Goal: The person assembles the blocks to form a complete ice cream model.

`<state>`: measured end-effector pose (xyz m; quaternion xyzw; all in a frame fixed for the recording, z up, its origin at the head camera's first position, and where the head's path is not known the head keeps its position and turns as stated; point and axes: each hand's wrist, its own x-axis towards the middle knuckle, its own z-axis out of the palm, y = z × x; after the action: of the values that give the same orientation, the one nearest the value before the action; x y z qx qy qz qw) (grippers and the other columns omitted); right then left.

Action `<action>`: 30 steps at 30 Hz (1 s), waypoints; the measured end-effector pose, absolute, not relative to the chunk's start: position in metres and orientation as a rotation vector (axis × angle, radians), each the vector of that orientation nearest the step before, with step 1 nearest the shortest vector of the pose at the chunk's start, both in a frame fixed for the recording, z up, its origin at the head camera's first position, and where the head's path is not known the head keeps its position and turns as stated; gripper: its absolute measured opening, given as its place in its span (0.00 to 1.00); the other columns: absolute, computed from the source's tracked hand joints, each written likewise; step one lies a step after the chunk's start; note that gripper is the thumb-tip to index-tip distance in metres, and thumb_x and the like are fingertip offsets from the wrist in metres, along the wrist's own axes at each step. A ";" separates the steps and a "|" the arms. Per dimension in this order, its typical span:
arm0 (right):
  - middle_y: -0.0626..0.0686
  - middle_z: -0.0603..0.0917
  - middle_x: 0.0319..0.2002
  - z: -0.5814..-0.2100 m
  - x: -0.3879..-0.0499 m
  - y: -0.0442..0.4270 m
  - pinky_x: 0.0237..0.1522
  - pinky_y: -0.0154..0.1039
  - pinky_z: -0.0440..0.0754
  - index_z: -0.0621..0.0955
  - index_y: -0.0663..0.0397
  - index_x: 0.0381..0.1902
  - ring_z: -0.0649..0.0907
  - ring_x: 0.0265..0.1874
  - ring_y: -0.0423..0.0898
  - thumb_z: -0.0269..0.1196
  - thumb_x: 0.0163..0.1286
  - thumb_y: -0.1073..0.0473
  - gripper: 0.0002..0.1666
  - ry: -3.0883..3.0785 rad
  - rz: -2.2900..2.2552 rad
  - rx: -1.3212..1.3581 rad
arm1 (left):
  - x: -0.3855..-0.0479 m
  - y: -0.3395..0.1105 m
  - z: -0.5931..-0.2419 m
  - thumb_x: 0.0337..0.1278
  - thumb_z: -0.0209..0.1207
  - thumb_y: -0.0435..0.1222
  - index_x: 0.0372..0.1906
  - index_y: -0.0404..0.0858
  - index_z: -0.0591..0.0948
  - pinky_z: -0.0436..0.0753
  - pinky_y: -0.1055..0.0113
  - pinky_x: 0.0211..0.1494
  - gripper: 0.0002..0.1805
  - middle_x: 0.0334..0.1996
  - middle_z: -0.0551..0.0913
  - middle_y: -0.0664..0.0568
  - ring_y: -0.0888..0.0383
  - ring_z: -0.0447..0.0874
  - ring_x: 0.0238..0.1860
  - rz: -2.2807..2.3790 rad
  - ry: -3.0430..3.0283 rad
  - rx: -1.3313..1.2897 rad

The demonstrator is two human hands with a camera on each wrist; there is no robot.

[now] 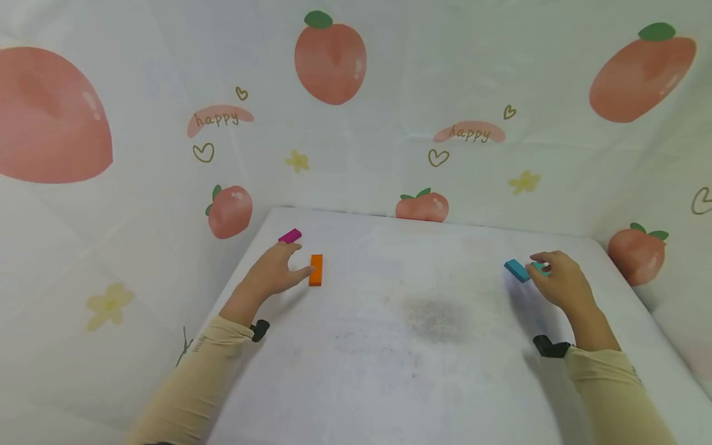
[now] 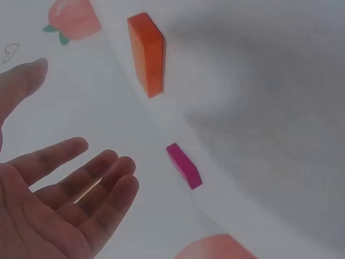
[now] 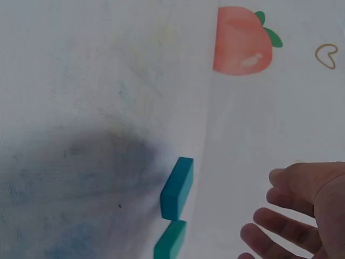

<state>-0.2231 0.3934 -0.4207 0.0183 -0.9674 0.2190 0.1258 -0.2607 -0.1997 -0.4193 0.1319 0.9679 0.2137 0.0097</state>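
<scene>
Head view: we see the left hand (image 1: 272, 272) spread wide, holding nothing, the orange block (image 2: 146, 56) beyond its thumb, the magenta block (image 2: 184, 166) beyond its fingertips; the right hand (image 1: 566, 284), loosely bent and unladen, has the blue block (image 3: 177, 189) and teal block (image 3: 170, 242) near its fingertips.

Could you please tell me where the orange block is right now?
In the head view, the orange block lies on the left side of the white table, just right of the left hand and nearer the camera than the magenta block.
</scene>
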 end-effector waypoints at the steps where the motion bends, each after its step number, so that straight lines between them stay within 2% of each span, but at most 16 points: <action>1: 0.75 0.79 0.57 -0.422 -0.224 0.395 0.45 0.67 0.81 0.82 0.71 0.60 0.82 0.51 0.72 0.60 0.79 0.55 0.24 -2.824 0.647 0.042 | -0.262 -0.198 -0.422 0.69 0.64 0.54 0.74 0.29 0.72 0.74 0.37 0.75 0.41 0.71 0.77 0.34 0.35 0.73 0.72 0.688 3.013 0.407; 8: 0.76 0.80 0.55 -0.437 -0.235 0.401 0.45 0.65 0.83 0.82 0.73 0.59 0.83 0.50 0.71 0.60 0.77 0.58 0.23 -2.853 0.692 0.009 | -0.269 -0.187 -0.437 0.69 0.64 0.51 0.72 0.29 0.74 0.78 0.39 0.72 0.38 0.67 0.78 0.33 0.37 0.76 0.67 0.807 2.919 0.366; 14: 0.77 0.78 0.56 -0.446 -0.242 0.402 0.47 0.65 0.82 0.81 0.74 0.60 0.81 0.51 0.71 0.60 0.78 0.57 0.25 -2.922 0.701 -0.023 | -0.274 -0.176 -0.442 0.70 0.66 0.47 0.68 0.28 0.77 0.79 0.41 0.71 0.33 0.64 0.78 0.33 0.38 0.76 0.65 0.804 2.899 0.330; 22: 0.77 0.78 0.55 -0.451 -0.248 0.401 0.49 0.65 0.81 0.80 0.75 0.60 0.79 0.51 0.70 0.61 0.77 0.57 0.26 -3.016 0.710 -0.090 | -0.280 -0.169 -0.446 0.69 0.67 0.43 0.62 0.27 0.81 0.82 0.46 0.65 0.27 0.55 0.80 0.35 0.43 0.79 0.54 0.776 2.861 0.360; 30: 0.77 0.80 0.53 -0.455 -0.250 0.402 0.51 0.65 0.81 0.80 0.76 0.60 0.79 0.48 0.67 0.61 0.76 0.58 0.26 -3.043 0.712 -0.119 | -0.284 -0.167 -0.451 0.67 0.68 0.39 0.57 0.25 0.83 0.82 0.47 0.65 0.23 0.53 0.81 0.35 0.44 0.80 0.53 0.784 2.849 0.385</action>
<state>-0.2502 0.4019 -0.4554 -0.0382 -0.9730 0.2275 0.0071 -0.2843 -0.1668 -0.4506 0.1287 0.9530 0.2621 0.0811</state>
